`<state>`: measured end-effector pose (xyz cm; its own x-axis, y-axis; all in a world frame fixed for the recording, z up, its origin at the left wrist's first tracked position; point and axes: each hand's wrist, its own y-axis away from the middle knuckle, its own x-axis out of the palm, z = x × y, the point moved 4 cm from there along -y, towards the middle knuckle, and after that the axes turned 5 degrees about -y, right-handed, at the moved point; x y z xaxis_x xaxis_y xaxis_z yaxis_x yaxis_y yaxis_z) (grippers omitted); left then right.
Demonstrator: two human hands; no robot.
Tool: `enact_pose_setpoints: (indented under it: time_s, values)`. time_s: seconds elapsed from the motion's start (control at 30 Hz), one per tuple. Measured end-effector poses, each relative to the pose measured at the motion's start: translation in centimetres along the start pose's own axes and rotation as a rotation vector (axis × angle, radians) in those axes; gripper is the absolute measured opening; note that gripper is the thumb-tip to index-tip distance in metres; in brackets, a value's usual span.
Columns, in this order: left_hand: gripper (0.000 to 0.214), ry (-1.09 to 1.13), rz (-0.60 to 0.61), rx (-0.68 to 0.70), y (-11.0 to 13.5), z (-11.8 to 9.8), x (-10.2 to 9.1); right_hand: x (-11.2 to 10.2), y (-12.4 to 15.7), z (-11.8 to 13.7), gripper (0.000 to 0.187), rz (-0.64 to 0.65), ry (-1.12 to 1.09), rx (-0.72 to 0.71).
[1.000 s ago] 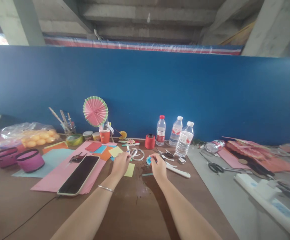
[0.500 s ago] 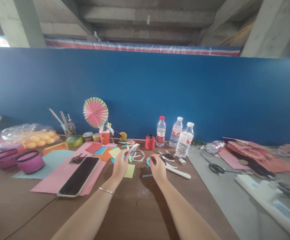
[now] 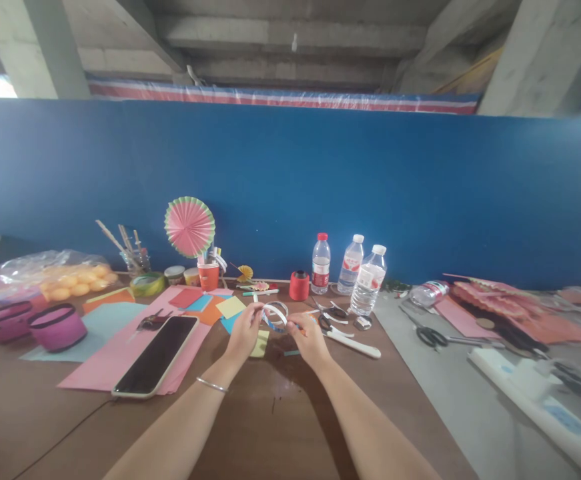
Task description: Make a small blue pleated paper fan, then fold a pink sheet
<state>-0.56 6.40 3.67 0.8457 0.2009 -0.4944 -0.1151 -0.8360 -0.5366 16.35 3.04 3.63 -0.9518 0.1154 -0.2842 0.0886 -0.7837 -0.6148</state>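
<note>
My left hand (image 3: pixel 245 331) is closed, its thumb and finger pinching a thin white strip (image 3: pixel 255 298) whose end sticks up past the fingertips. A white looped band (image 3: pixel 276 310) curves between my two hands, its left side at the left fingertips. My right hand (image 3: pixel 311 339) is closed in a pinch at the right edge of that loop; a small orange bit shows by its fingertips. What exactly it grips is too small to tell. Under the left hand lies a yellow paper square (image 3: pixel 260 345), and a teal strip (image 3: pixel 291 353) rests between the wrists.
Scissors (image 3: pixel 326 320) and a white-handled tool (image 3: pixel 354 345) lie right of my right hand. Behind stand a red thread spool (image 3: pixel 299 285) and water bottles (image 3: pixel 369 280). On the left are a phone (image 3: pixel 156 357), a red cup (image 3: pixel 209 276) with a paper fan (image 3: pixel 189 227), and pink paper (image 3: pixel 87 370).
My hands have come closer together, the right one moving slightly left. The blue piece seen at the right fingertips is now mostly hidden, and the white loop now sits between both hands' fingertips.
</note>
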Motion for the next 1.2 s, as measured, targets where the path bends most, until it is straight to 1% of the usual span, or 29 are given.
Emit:
enact_pose_setpoints:
  time_s: [0.17,0.27,0.43,0.67,0.8,1.0,1.2]
  values:
    - [0.031,0.076,0.117,0.044,0.4,-0.7,0.4,1.2,0.3,0.1,0.027,0.101,-0.045,0.012]
    - [0.029,0.081,0.153,0.055,0.6,-1.3,0.5,1.8,0.5,0.3,0.027,0.134,-0.064,0.021]
    - [0.03,0.007,0.153,0.024,0.6,-1.5,0.3,2.1,0.7,0.8,0.028,0.155,-0.135,0.047]
    - [0.025,-0.188,0.105,-0.004,0.7,-1.4,0.2,2.4,0.6,1.1,0.039,0.145,-0.36,0.173]
    - [0.025,-0.252,0.111,0.015,0.7,-1.4,0.3,2.8,0.8,1.1,0.039,0.183,-0.453,0.23]
    - [0.023,-0.316,0.122,0.059,0.8,-1.5,0.6,2.7,0.9,0.6,0.035,0.189,-0.518,0.291]
    - [0.02,-0.358,0.112,0.097,1.0,-1.4,0.9,2.7,0.7,-0.3,0.035,0.178,-0.525,0.347]
